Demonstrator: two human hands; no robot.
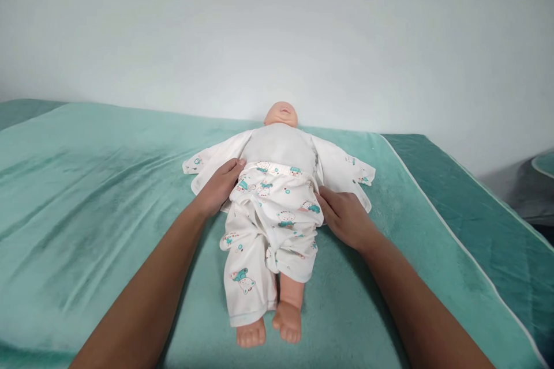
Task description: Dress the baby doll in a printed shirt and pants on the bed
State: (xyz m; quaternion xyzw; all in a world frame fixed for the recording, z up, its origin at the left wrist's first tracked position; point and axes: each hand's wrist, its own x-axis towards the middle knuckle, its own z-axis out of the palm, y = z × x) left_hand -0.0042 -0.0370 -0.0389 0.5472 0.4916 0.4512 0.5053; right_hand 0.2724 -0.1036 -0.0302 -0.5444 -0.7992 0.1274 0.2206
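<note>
A baby doll (281,141) lies on its back, its head near the wall and its bare feet towards me. It wears printed white baby pants (285,207), with the waistband up at its belly. Beneath and beside its torso spreads a white baby jacket (337,155), open at the front with both sleeves out sideways. My left hand (223,184) is closed at the left edge of the waistband, fingertips partly hidden. On the other side, my right hand (346,216) grips the pants at the hip, its fingers mostly behind the cloth. One pant leg is bunched higher than the other.
A light green blanket (108,196) with soft wrinkles covers the surface under the doll. Darker green cloth (489,213) runs along the right. Behind stands a white wall (277,40). Part of a green-topped object (544,164) shows at the far right.
</note>
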